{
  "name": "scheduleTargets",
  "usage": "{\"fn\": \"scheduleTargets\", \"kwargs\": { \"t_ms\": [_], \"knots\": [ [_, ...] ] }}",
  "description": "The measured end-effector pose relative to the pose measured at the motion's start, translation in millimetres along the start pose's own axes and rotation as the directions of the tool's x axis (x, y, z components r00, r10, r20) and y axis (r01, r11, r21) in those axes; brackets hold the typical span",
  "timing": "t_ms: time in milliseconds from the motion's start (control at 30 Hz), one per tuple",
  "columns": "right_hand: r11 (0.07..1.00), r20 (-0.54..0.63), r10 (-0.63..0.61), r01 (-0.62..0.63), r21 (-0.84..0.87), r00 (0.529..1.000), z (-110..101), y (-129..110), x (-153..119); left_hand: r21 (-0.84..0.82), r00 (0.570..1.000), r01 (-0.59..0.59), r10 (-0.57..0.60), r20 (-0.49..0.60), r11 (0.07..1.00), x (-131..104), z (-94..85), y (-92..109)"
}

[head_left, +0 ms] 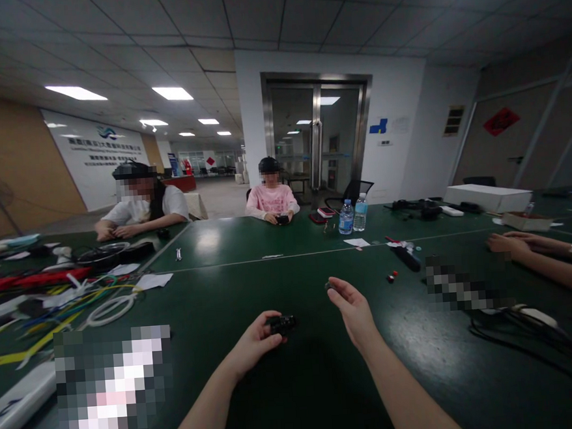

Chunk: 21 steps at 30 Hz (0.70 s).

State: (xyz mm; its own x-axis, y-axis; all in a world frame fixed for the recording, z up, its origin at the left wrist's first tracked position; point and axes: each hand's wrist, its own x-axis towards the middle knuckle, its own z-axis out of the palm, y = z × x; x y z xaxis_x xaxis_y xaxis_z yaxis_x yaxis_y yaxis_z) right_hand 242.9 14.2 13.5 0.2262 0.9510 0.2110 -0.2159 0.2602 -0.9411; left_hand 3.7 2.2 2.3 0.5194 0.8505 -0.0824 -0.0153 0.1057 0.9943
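Note:
Near the middle of the green table (223, 291), my left hand (258, 339) is closed on a small black object (282, 324), thumb on the near side and fingers behind it. Farther right and a little higher, my right hand (350, 305) pinches a tiny dark piece (329, 285) between thumb and fingertips. The two hands are apart. What the piece is cannot be made out.
Cables (111, 310) and a white power strip (25, 403) lie at left. Two water bottles (345, 217) stand ahead. A black tool (405, 257) and black cables (525, 348) are at right. Two people sit across; another person's hands (511, 244) rest at right.

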Motion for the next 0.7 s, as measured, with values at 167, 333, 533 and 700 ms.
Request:
{"fn": "scheduleTargets", "kwargs": {
  "t_ms": [167, 333, 533, 700],
  "knots": [
    [1.000, -0.012, -0.026, 0.026, 0.014, 1.000, -2, 0, 2, 0.008, 1.000, 0.015, -0.015, 0.004, 1.000, -1, 0.3, 2],
    [0.998, 0.022, 0.003, -0.002, -0.067, 1.000, 1, -1, -1, 0.014, 1.000, 0.000, 0.000, 0.004, 1.000, 1, -0.8, -1],
    [0.961, 0.175, 0.095, -0.045, -0.273, 0.980, 2, 1, -5, 0.026, 0.999, -0.043, 0.043, 0.005, 0.999, 1, 0.1, -2],
    [0.895, 0.306, 0.127, 0.024, -0.446, 0.944, 14, 6, -13, 0.039, 0.999, -0.032, 0.031, 0.010, 0.999, -1, 2.4, 3]
  ]
}}
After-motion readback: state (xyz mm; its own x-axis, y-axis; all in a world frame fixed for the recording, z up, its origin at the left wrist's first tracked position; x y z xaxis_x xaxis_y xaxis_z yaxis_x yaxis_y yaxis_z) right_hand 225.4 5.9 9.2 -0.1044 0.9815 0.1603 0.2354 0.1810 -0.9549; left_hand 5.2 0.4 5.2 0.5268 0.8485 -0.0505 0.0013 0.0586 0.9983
